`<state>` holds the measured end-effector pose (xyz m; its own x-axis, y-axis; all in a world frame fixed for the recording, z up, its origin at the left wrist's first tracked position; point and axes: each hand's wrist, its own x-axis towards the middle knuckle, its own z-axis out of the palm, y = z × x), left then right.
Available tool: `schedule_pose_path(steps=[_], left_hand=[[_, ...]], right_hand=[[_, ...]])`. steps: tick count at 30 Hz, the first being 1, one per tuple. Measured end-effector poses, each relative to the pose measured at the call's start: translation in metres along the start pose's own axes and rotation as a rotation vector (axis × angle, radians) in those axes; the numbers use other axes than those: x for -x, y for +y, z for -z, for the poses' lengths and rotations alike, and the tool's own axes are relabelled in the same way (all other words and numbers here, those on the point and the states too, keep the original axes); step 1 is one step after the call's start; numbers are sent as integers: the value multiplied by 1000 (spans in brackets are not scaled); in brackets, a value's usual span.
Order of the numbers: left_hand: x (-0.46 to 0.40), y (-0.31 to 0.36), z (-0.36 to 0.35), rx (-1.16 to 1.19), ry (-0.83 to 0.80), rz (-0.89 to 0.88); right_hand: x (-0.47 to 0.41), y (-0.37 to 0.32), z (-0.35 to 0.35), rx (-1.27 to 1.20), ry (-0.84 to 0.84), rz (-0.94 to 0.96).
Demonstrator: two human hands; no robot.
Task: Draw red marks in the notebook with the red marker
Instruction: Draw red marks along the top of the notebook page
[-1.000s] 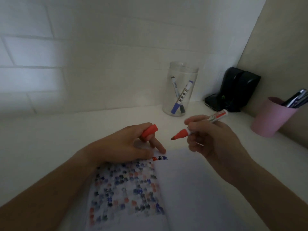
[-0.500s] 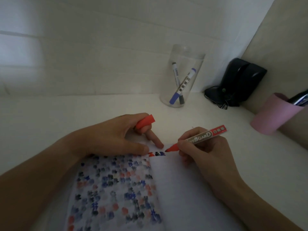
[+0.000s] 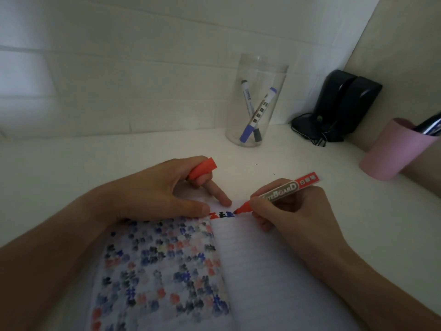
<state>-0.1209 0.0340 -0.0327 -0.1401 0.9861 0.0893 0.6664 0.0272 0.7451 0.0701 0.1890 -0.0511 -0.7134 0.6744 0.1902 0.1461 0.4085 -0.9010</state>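
An open notebook (image 3: 274,271) lies on the white desk. Its left page is covered with red, blue and black marks. A short row of red, black and blue marks (image 3: 222,214) runs along the top of the lined right page. My right hand (image 3: 293,209) grips the uncapped red marker (image 3: 281,191), whose red tip touches the paper just right of that row. My left hand (image 3: 162,192) presses the top of the notebook with thumb and forefinger and holds the red cap (image 3: 202,170) in its curled fingers.
A clear plastic jar (image 3: 256,101) with a blue and a black marker stands at the back. A black device with cables (image 3: 343,108) sits in the corner. At the right edge a pink cup (image 3: 396,149) holds pens.
My right hand has brought the marker down from the air to the page, tip now touching beside the row of marks. The view has tilted downward and closer.
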Motion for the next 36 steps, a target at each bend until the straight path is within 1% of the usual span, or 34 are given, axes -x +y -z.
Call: schedule_pose_path(steps=[6,15,24,27,30,36], left_hand=[[0,-1,-1,16,2,7],[1,-2,0,22,4,21],[0,-1,-1,-5,8,17],[1,1,-1,6,6,6],[1,1,-1,17,2,23],[1,3,-1,8,7,1]], right_hand=[[0,3,-1,23,43,-4],[0,3,0,8,6,-2],[-1,2,-1,-5,26,-12],[0,2,-1,-49,-2,-8],[0,2,-1,-23,-29,0],[1,0,0,-30,-28,-9]])
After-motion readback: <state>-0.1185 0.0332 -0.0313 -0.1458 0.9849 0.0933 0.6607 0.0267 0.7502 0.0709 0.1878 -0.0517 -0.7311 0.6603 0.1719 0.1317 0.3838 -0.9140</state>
